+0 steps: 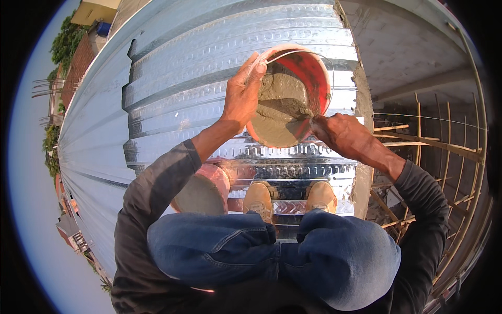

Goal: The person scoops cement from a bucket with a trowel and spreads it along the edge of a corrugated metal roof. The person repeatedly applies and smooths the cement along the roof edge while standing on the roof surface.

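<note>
A red bucket (317, 83) of wet grey mortar (277, 91) is held tilted above the ribbed shiny metal sheeting, in front of my boots. My left hand (241, 94) grips its left rim, with the thumb beside the thin wire handle. My right hand (342, 135) is closed at the bucket's lower right, on what looks like a mortar-covered trowel (308, 114), its blade mostly hidden in the mortar. A second pinkish bucket (219, 178), holding grey material, stands below my left forearm.
Metal roof sheeting (172, 63) extends left. Along its right side runs a mortar-smeared edge (362, 188), beyond which is a drop with bamboo scaffolding (447, 146). My boots (321, 196) stand on the sheeting near that edge. Trees and buildings show at the far left.
</note>
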{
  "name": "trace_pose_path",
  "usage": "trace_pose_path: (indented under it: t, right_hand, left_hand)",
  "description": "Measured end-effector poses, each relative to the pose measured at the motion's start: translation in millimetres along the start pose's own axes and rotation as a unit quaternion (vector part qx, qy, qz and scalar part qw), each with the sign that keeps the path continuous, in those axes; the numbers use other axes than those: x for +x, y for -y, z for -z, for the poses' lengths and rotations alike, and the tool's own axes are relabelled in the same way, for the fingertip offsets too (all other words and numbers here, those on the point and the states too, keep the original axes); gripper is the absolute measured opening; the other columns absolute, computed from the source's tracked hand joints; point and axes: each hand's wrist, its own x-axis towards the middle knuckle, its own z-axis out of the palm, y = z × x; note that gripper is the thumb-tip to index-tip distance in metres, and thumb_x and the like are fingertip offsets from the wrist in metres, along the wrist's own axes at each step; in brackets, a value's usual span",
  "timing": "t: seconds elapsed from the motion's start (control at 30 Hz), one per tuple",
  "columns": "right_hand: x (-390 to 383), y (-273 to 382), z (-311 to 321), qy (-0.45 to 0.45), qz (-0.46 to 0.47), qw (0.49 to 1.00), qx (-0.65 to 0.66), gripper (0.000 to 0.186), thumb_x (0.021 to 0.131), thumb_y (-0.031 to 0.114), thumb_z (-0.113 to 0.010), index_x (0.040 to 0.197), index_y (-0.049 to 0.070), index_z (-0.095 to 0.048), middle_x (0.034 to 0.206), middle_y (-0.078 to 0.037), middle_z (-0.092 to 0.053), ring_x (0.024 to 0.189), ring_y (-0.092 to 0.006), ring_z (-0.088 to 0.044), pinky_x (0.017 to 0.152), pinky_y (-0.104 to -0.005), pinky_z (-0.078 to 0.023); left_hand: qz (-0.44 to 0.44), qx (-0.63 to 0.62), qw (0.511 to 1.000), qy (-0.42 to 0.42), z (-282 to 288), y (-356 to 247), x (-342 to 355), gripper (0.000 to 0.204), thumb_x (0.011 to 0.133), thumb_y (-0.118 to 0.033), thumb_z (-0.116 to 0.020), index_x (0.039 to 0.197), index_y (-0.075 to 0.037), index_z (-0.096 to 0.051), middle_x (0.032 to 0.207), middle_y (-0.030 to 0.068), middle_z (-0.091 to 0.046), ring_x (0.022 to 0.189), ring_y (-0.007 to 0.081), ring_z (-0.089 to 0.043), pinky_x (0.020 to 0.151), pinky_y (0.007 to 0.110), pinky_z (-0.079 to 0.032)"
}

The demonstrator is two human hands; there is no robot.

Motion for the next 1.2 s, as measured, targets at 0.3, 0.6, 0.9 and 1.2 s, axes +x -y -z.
trace_pose_path:
  t: [0.3, 0.6, 0.9, 1.2]
  right_hand:
    - [-19.7, 16.0, -3.1, 0.145, -0.142, 0.861, 0.466, 0.052, 0.115, 0.049, -0.052, 0.134, 0.003, -0.067, 0.071, 0.0, -0.057, 0.05, -0.0063, -0.053, 0.044, -0.0272, -0.051]
    - [-56.4, 13.5, -16.4, 0.053, -0.148, 0.752, 0.641, 0.054, 0.114, 0.055, -0.051, 0.118, 0.004, -0.066, 0.077, -0.001, -0.062, 0.054, -0.0063, -0.057, 0.044, -0.0239, -0.05]
    - [-17.0, -56.1, 54.5, -0.33, -0.189, 0.764, 0.522, 0.045, 0.108, 0.029, -0.054, 0.137, -0.004, -0.062, 0.081, -0.002, -0.06, 0.062, -0.0088, -0.057, 0.055, -0.0292, -0.051]
    - [139.3, -207.8, 69.1, -0.376, -0.321, 0.86, 0.124, 0.049, 0.102, 0.033, -0.06, 0.123, -0.011, -0.064, 0.11, -0.037, -0.074, 0.11, -0.0531, -0.071, 0.097, -0.0568, -0.055]
  left_hand:
    - [-0.008, 0.002, 1.0, -0.01, -12.2, 2.7, 6.3, 0.067, 0.11, -0.058, -0.059, 0.155, -0.008, -0.061, 0.17, 0.0206, -0.043, 0.154, 0.0317, -0.044, 0.123, 0.045, -0.042]
    - [0.051, -0.065, 0.995, -0.049, 35.4, 12.4, 9.4, 0.069, 0.114, -0.057, -0.051, 0.151, 0.0, -0.06, 0.138, 0.0106, -0.068, 0.122, 0.0178, -0.064, 0.103, 0.035, -0.055]
    - [0.013, 0.062, 0.992, -0.109, 78.7, 71.0, 24.1, 0.074, 0.114, -0.061, -0.048, 0.145, 0.004, -0.065, 0.131, 0.009, -0.071, 0.119, 0.0163, -0.062, 0.103, 0.034, -0.051]
    - [-0.028, 0.045, 0.997, -0.056, 83.5, 80.7, 30.3, 0.069, 0.117, -0.054, -0.043, 0.144, 0.006, -0.064, 0.129, 0.0104, -0.072, 0.118, 0.0159, -0.063, 0.102, 0.033, -0.052]
